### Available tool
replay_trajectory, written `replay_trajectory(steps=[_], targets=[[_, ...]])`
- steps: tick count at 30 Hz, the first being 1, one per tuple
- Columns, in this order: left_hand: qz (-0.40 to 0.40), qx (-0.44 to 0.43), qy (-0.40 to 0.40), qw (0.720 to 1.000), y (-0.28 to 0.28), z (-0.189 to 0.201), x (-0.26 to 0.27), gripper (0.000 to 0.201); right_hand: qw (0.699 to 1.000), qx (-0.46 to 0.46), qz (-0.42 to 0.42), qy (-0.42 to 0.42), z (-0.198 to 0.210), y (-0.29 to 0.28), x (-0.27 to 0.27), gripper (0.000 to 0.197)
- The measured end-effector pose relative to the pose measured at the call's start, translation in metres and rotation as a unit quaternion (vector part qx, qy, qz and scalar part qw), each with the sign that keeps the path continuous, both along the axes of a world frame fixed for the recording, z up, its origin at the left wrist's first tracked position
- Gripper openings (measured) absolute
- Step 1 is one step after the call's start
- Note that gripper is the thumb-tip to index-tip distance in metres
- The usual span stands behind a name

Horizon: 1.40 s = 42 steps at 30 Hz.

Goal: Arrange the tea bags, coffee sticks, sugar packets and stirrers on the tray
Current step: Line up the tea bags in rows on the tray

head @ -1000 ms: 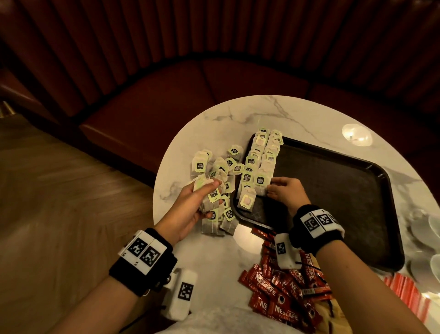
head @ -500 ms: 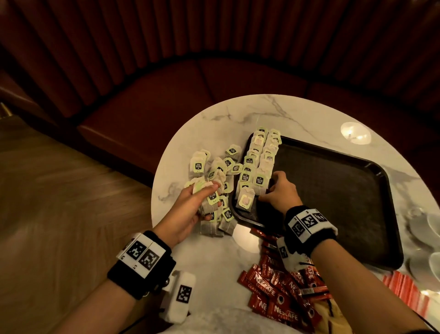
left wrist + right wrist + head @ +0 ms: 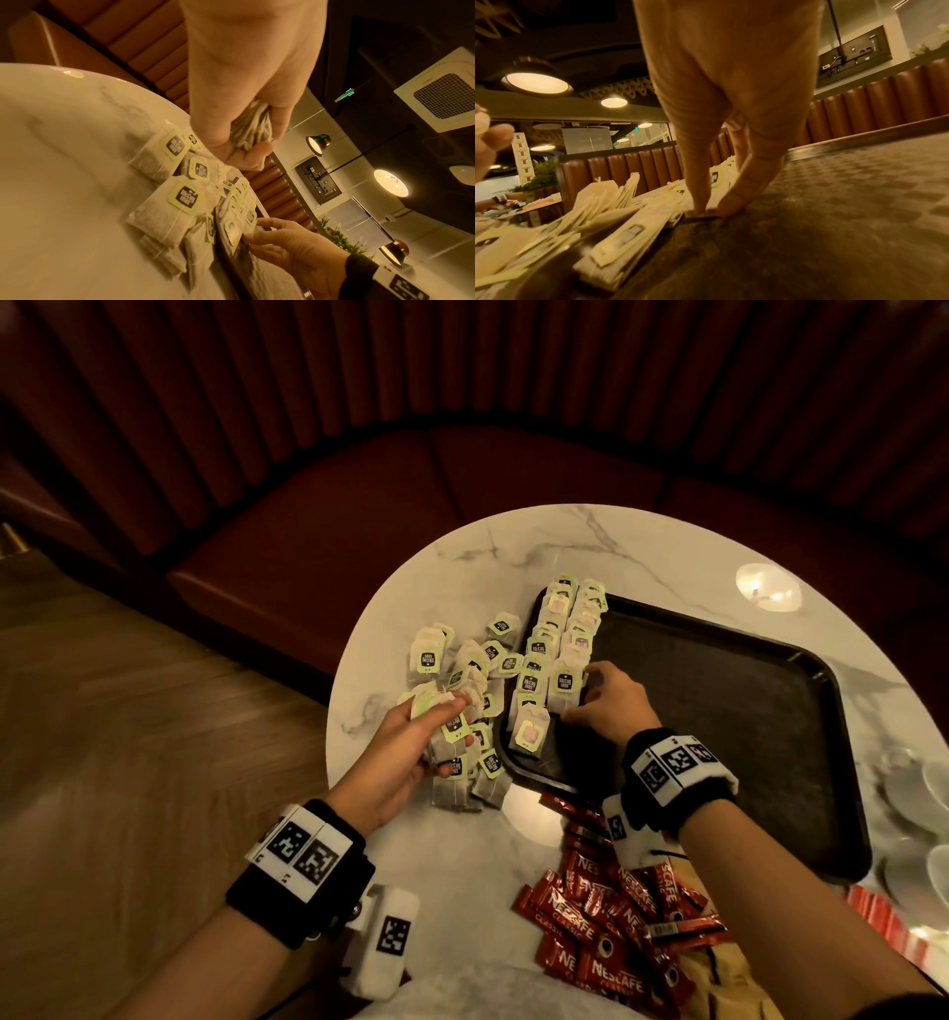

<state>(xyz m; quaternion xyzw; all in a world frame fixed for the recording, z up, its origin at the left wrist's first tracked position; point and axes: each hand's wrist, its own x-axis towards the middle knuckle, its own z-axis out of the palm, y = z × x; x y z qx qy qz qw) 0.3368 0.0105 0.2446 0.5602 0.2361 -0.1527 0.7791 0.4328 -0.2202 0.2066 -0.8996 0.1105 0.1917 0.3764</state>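
A dark tray (image 3: pixel 719 711) lies on the round marble table (image 3: pixel 462 567). Two rows of green-tagged tea bags (image 3: pixel 565 634) overlap along the tray's left edge. My right hand (image 3: pixel 575 695) sits at the near end of the right row; its thumb and forefinger pinch the edge of a tea bag (image 3: pixel 706 215) against the tray floor (image 3: pixel 834 203). My left hand (image 3: pixel 447 711) hovers over the loose tea bags (image 3: pixel 472 660) left of the tray and grips a bunch of tea bags (image 3: pixel 252 125). Red coffee sticks (image 3: pixel 601 932) are heaped at the near edge.
Red-and-white packets (image 3: pixel 873 911) and brown packets (image 3: pixel 729 978) lie near the front right. White crockery (image 3: pixel 924 788) stands at the table's right edge. A red padded bench (image 3: pixel 411 505) curves behind the table; wooden floor is to the left.
My right hand has shifted slightly left and farther along the right row of tea bags. The left hand stays put with its bunch.
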Motion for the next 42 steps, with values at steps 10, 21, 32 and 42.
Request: replay_trajectory(steps=[10, 21, 32, 42], targets=[[-0.002, -0.003, 0.006, 1.000, -0.002, 0.002, 0.000, 0.033, 0.997, 0.070, -0.015, -0.005, 0.001, -0.001, 0.004, 0.081], [0.004, -0.089, -0.006, 0.996, -0.008, 0.007, 0.004, 0.036, 0.993, 0.110, -0.010, -0.034, 0.010, -0.005, -0.010, 0.062], [0.004, -0.145, -0.036, 0.989, -0.017, 0.013, 0.010, 0.030, 0.947, 0.287, 0.141, -0.030, 0.080, 0.045, -0.059, 0.027], [-0.043, -0.074, -0.105, 0.991, -0.019, 0.009, 0.006, 0.026, 0.926, 0.377, 0.027, 0.027, 0.074, 0.048, -0.072, 0.033]])
